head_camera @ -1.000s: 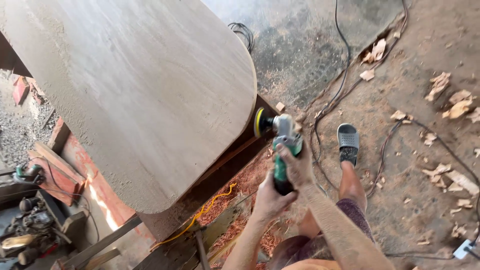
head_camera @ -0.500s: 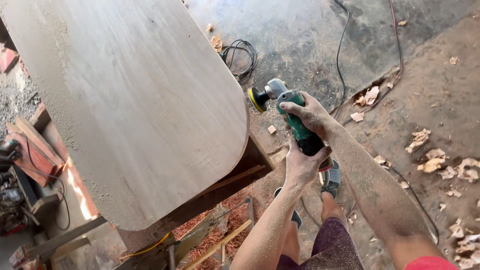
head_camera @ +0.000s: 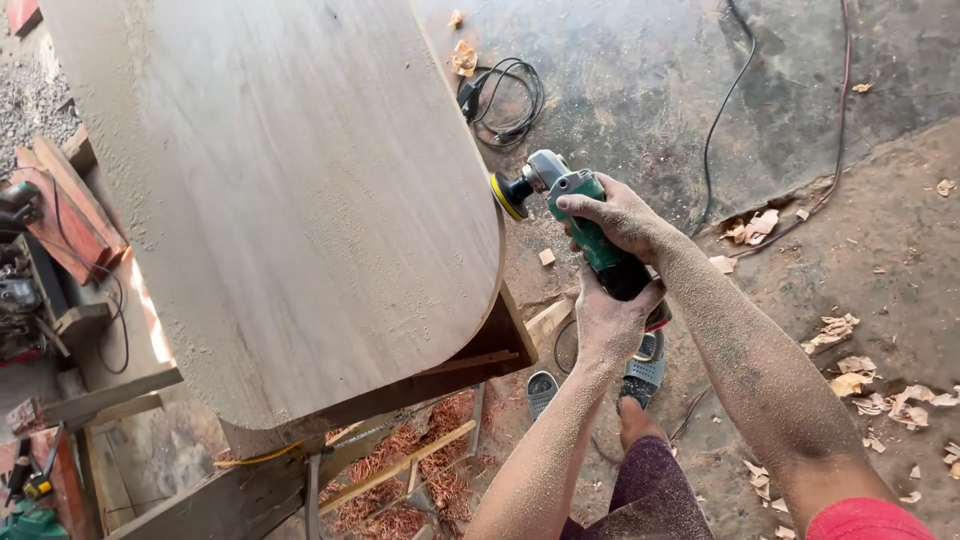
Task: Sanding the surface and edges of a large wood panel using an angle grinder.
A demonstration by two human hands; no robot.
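Workshop: dusty concrete floor [head_camera: 640, 90], wood shavings [head_camera: 850, 375] scattered right, red shavings under bench. One large rounded wooden tabletop [head_camera: 280, 190], sawdust-coated. One green sander [head_camera: 565, 205] at tabletop's right edge, disc just beside rim. Right hand [head_camera: 620, 215] grip clamped on sander body; left hand [head_camera: 610, 320] grip clamped on rear handle. Two sandals [head_camera: 640, 368] below. One coiled cable [head_camera: 505, 95] far.

I note a green sander [head_camera: 590, 235] with a grey metal head, black grip and a black pad edged in yellow. The tabletop [head_camera: 290, 190] is pale greyish-brown with faint grain streaks. Both the left hand [head_camera: 610, 320] and the right hand [head_camera: 618, 215] are speckled with light dust. Floor [head_camera: 650, 90] mottled dark grey; shavings [head_camera: 400, 480] reddish-orange; cables [head_camera: 505, 95] black.
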